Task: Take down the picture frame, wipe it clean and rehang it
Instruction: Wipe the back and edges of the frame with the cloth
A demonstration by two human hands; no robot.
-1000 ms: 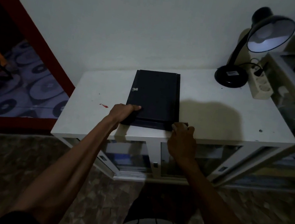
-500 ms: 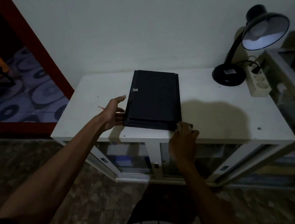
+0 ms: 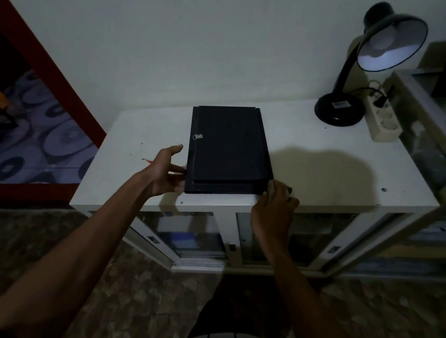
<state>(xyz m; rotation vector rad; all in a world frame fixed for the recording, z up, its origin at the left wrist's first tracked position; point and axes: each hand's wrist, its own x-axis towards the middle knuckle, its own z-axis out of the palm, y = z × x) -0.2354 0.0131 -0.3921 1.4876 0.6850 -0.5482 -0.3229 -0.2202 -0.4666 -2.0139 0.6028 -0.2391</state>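
The black picture frame (image 3: 230, 147) lies back-up on the white cabinet top (image 3: 328, 164), with a small metal hanger (image 3: 197, 136) showing near its left edge. My left hand (image 3: 164, 170) is beside the frame's near left corner; its straight fingers touch the left edge and the thumb is raised. My right hand (image 3: 274, 205) is at the near right corner, its curled fingers pinching that corner. The front of the frame is hidden against the cabinet top.
A black desk lamp (image 3: 367, 63) stands lit at the back right, next to a white power strip (image 3: 383, 120). A glass-topped cabinet (image 3: 436, 143) adjoins on the right. The white cabinet has glass doors (image 3: 189, 237) below. A red-framed doorway (image 3: 33, 69) is on the left.
My left hand has come off the top of the frame's near edge and moved to its left side. My right hand has stayed at the near right corner.
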